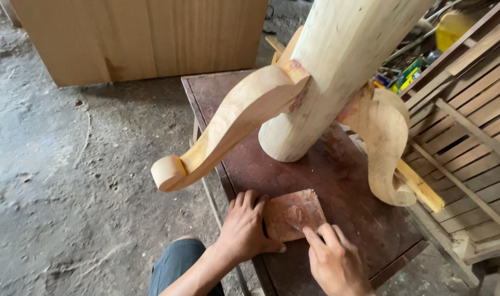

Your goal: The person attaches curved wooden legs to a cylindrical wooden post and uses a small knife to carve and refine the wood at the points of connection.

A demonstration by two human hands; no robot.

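Observation:
A reddish-brown sheet of sandpaper lies on the dark brown tabletop. My left hand rests flat on the table with its fingers against the sheet's left edge. My right hand pinches the sheet's near edge with fingertips. Above them stands a pale turned wooden column with curved scroll legs: one sweeps left over the table edge, another curls down on the right.
A large plywood panel stands on the dusty concrete floor at the back left. A slatted wooden frame leans on the right, with clutter and a yellow container behind it. My knee in dark trousers shows below.

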